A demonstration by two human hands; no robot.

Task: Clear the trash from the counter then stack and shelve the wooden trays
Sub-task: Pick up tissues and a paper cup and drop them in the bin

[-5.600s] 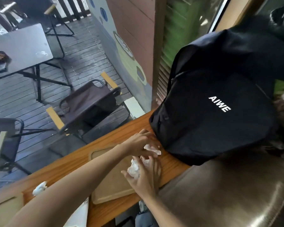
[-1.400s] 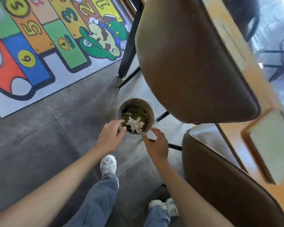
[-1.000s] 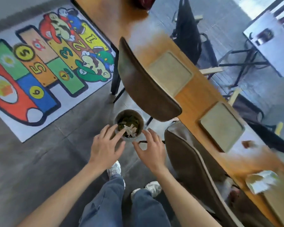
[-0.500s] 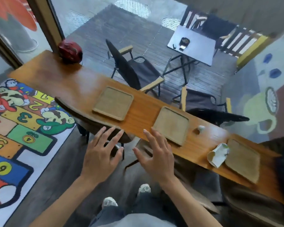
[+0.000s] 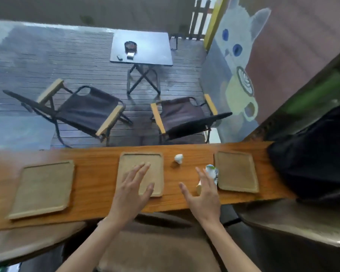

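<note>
Three flat wooden trays lie in a row on the wooden counter (image 5: 98, 160): the left tray (image 5: 41, 188), the middle tray (image 5: 130, 160) and the right tray (image 5: 237, 171). A small crumpled white tissue ball (image 5: 178, 158) sits between the middle and right trays. A crumpled white paper wrapper (image 5: 211, 171) lies against the right tray's left edge. My left hand (image 5: 133, 192) hovers open over the middle tray. My right hand (image 5: 203, 195) is open, fingers spread, just in front of the wrapper and partly hiding it.
A black backpack (image 5: 314, 154) sits on the counter's right end. Brown padded chair backs (image 5: 157, 250) stand between me and the counter. Behind the glass are two folding chairs (image 5: 90, 112) and a small dark table (image 5: 143, 47).
My view has swung up from the floor bin to the counter. Both hands, empty after dropping tissue in the bin, have come forward over the counter, the right one reaching the wrapper.
</note>
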